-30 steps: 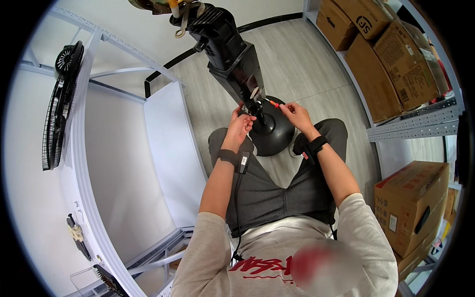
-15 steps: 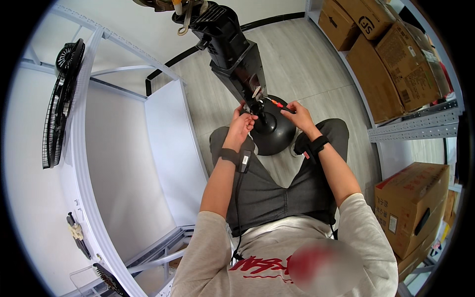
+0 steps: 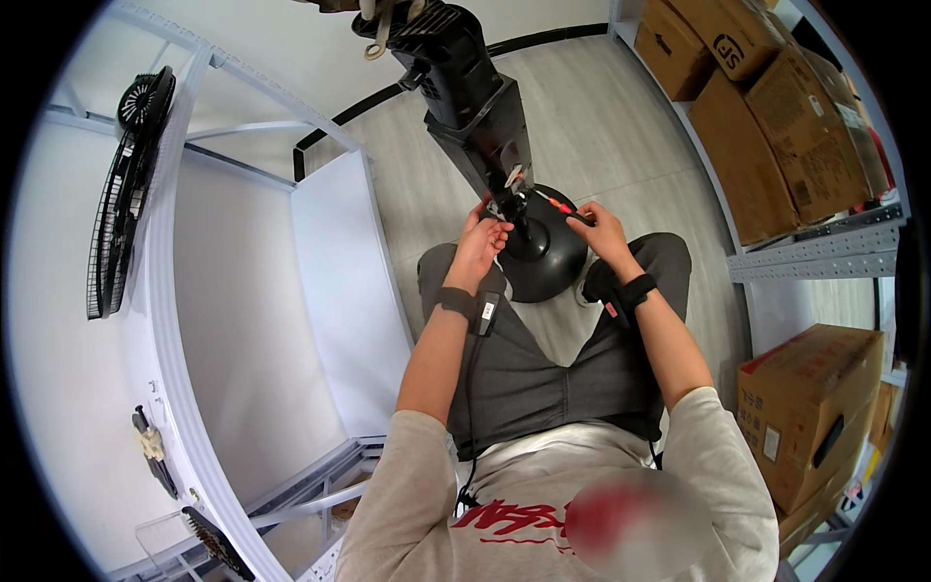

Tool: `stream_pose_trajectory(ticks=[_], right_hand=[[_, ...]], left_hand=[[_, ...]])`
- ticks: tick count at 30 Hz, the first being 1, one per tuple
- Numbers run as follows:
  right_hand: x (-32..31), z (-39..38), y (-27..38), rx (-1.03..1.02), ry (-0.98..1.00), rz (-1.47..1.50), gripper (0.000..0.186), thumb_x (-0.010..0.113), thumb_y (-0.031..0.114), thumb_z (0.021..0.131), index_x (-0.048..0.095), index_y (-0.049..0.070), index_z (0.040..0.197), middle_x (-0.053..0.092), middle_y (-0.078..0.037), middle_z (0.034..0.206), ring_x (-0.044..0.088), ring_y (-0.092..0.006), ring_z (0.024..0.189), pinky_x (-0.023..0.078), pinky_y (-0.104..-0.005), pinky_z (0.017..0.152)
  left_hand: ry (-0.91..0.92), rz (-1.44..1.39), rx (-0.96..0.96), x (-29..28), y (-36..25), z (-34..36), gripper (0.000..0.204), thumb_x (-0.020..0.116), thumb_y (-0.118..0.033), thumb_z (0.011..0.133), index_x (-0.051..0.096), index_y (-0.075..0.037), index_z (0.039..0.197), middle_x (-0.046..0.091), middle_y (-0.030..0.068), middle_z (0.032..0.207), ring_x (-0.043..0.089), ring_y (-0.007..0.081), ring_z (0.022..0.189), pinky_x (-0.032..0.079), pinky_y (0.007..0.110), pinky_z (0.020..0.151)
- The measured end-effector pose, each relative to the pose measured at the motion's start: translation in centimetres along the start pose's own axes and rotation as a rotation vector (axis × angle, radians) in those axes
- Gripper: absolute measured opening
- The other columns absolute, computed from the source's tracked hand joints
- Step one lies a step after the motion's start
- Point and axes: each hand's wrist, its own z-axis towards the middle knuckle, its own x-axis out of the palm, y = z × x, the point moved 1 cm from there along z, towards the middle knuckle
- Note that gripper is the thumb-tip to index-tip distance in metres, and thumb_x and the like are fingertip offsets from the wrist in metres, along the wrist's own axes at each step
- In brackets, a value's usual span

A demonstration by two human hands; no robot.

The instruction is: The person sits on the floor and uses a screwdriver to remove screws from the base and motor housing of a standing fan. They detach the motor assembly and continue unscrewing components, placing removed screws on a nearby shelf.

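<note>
A tall black fan column (image 3: 482,126) leans toward me over a round black base (image 3: 550,267). My left hand (image 3: 478,250) is closed at the column's lower end, its fingers against the housing and partly hidden by it. A screwdriver (image 3: 560,206) with a red and black handle is in my right hand (image 3: 603,233), fingers closed round the handle's rear end. Its shaft points left at the column's lower end, where small metal and light-coloured parts (image 3: 514,176) show. Whether the tip touches a screw is too small to tell.
White metal shelving (image 3: 330,291) stands to the left, with a black fan grille (image 3: 121,213) on it and pliers (image 3: 153,451) nearer. Cardboard boxes (image 3: 742,160) fill the right shelf; another box (image 3: 810,417) stands nearer. My knees flank the base on the grey floor.
The whole scene has shifted slightly to the right in the view. Both hands, the screwdriver and the column keep nearly the same places relative to one another.
</note>
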Motion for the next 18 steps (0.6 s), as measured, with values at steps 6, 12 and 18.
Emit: stream_pose_trajectory(ticks=[6,12,18], right_hand=[[-1.7,-2.7,0.2,-0.011,0.029,0.0,0.031,0.075,0.028,0.083,0.062,0.002,0.093,0.066,-0.007,0.079,0.062,-0.0182,0.072,0.048,-0.0331,0.068],[-1.6,-6.1,4.6,-0.148,0.169,0.083,0.027,0.074,0.024,0.086,0.061,0.002,0.094,0.063,-0.005,0.075,0.058,-0.0115,0.07,0.048,-0.0302,0.065],[1.0,-6.7,8.2,-0.155,0.374,0.176,0.015,0.071,0.011,0.088,0.058,0.002,0.089,0.056,0.002,0.074,0.052,-0.0054,0.068,0.042,-0.0219,0.06]], left_hand=[[-0.036,-0.094,-0.034,-0.7,0.2,-0.3,0.057,0.04,0.011,0.086,0.031,0.003,0.142,0.059,0.0233,0.111,0.062,0.0269,0.092,0.053,0.033,0.082],[0.08,-0.113,0.095,-1.9,-0.1,-4.5,0.051,0.061,0.003,0.086,0.042,0.008,0.133,0.058,0.0225,0.122,0.061,0.0353,0.114,0.049,0.04,0.103],[0.008,-0.008,0.348,-2.0,-8.9,-12.0,0.035,0.068,-0.014,0.092,0.051,0.003,0.118,0.06,0.0118,0.104,0.064,0.0229,0.1,0.052,0.031,0.089]])
